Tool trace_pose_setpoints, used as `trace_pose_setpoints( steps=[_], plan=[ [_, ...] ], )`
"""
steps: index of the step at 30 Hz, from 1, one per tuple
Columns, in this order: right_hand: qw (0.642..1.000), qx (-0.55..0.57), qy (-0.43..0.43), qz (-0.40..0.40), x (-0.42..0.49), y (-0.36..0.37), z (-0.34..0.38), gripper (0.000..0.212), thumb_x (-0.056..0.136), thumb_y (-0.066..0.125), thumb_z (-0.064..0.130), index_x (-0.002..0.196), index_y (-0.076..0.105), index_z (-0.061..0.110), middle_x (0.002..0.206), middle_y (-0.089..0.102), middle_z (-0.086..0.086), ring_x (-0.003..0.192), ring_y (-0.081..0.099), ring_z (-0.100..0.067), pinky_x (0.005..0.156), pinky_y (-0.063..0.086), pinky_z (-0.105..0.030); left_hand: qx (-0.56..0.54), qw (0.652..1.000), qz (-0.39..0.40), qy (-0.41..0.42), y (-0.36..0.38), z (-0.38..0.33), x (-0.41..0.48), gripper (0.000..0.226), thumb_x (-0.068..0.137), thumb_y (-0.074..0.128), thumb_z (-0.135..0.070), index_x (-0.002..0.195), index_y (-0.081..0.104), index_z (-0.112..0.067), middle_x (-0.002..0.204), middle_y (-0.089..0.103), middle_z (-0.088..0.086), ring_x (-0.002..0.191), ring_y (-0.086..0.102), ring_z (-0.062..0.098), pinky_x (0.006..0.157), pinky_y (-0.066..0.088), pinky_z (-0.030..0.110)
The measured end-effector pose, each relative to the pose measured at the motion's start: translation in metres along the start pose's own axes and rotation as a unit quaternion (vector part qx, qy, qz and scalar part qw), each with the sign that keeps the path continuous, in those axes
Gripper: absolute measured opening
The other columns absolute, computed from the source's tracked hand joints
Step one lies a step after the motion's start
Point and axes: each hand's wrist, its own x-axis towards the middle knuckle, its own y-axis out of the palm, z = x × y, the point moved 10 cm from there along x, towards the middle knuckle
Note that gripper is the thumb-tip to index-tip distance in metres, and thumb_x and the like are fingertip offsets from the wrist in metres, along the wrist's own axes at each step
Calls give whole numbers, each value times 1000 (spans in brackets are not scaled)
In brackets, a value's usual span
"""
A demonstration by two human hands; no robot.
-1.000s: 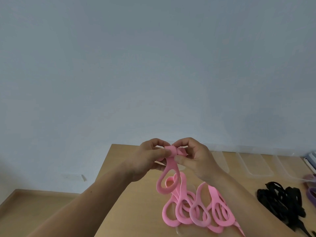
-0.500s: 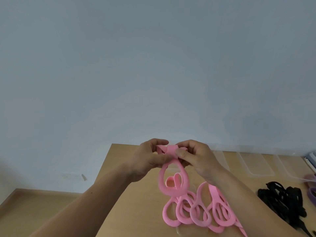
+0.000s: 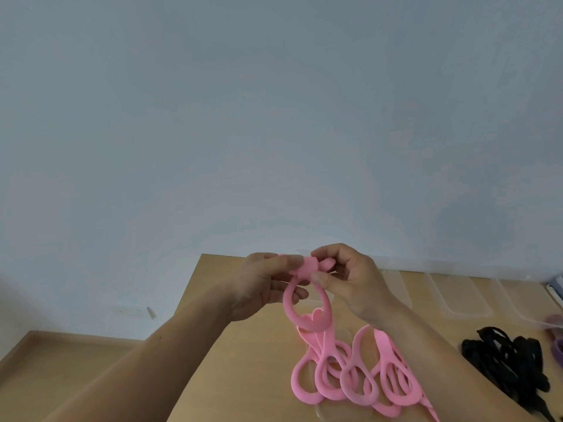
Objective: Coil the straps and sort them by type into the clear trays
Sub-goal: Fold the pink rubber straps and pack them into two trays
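- The left hand [image 3: 262, 287] and right hand [image 3: 353, 284] are raised together above the far part of the wooden counter [image 3: 243, 360], nearly touching.
- Between them is one pink silicone strap [image 3: 287, 303]. Its top end is rolled into a small tight coil, and its large loop hangs free below, above the counter.
- Left grip: thumb and forefinger pinch the strap just left of the coil, with the other fingers loosely bent beneath.
- Right grip: narrow, with curled fingers and thumb nipping the coil from the right side.
- A heap of pink straps [image 3: 387, 348] with overlapping loops lies on the counter directly under the hanging loop, near the bottom edge.
- A tangle of black straps [image 3: 511, 357] lies on the counter well to the right.
- Clear trays [image 3: 457, 296] stand in a row along the far edge, beside the pale wall.
- A purple band [image 3: 559, 350] shows at the right border, too cropped to tell more.
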Motion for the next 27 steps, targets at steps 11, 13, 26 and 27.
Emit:
trace_pose_setpoints(
  steps=[11,13,26,27],
  plan=[
    [998,15,60,6,-1,-3,-6,26,84,74,25,107,66,15,103,70,-7,87,69,-17,78,58,-29,21,998,-19,59,0,-7,-2,46,73,77,-3,115,61,8,98,68,19,79,65,28,73,54,29],
    [996,6,92,9,-1,-3,-11,18,90,70,28,101,69,14,95,73,-10,84,71,-21,75,59,-32,27,997,-18,74,1,-9,-2,47,70,75,1,114,61,5,98,67,17,77,64,26,73,54,28],
    [997,-46,53,-29,-4,-12,-3,23,78,81,14,97,71,22,87,73,4,75,69,-12,65,58,-26,158,985,-45,46,1,2,0,34,79,75,-8,112,64,-5,104,69,21,82,71,30,72,60,36],
    [997,-61,41,-29,-4,-12,0,25,77,81,13,97,70,25,87,72,7,76,68,-8,66,57,-23,163,985,-37,32,2,3,0,31,81,74,-11,109,64,-3,101,71,22,82,71,32,71,60,36]
  ],
)
